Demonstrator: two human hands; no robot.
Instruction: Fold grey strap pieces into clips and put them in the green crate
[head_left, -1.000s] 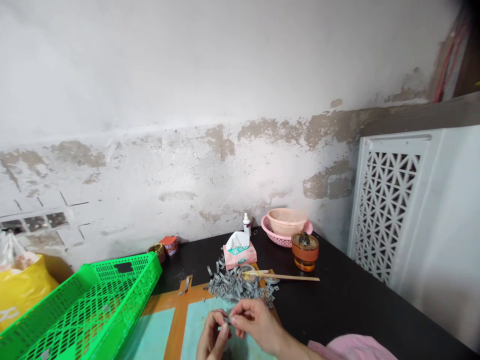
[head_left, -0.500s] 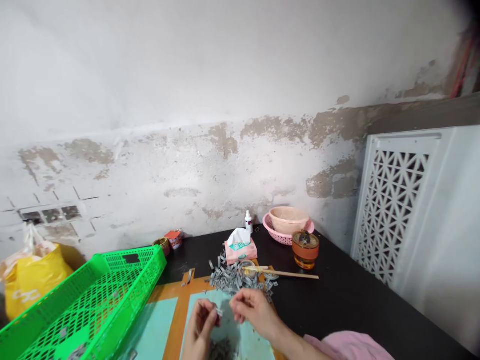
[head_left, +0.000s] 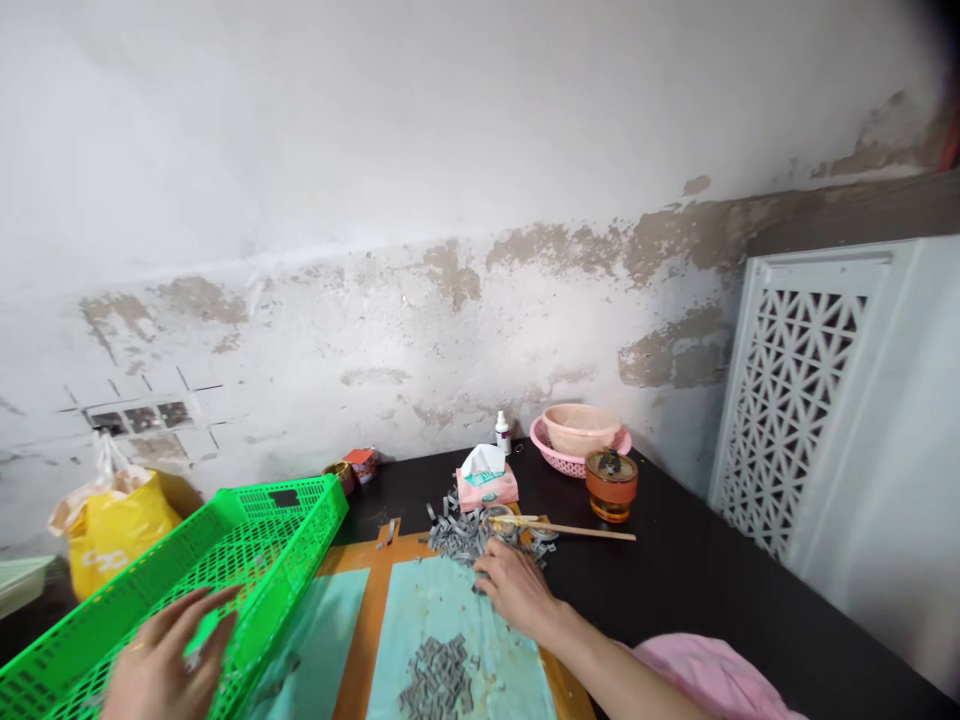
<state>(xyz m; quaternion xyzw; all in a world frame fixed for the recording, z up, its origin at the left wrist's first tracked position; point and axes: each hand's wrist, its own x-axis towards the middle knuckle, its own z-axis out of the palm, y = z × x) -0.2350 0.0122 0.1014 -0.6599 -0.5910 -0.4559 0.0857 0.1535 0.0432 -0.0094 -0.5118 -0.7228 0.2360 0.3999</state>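
The right hand (head_left: 516, 592) lies knuckles-up at the far edge of the teal mat (head_left: 442, 615), fingertips buried in the pile of grey strips (head_left: 456, 530). Whether its grip has closed on a strip I cannot tell. The left hand (head_left: 161, 665), blurred, has its grip released, fingers spread over the near rim of the green crate (head_left: 277, 530) at the left. A heap of grey pieces (head_left: 439, 682) sits nearer on the mat. Just past the pile lie a tissue pack (head_left: 486, 482) and a wooden stick (head_left: 581, 531), and an orange jar (head_left: 611, 485) stands on the dark tabletop (head_left: 675, 590).
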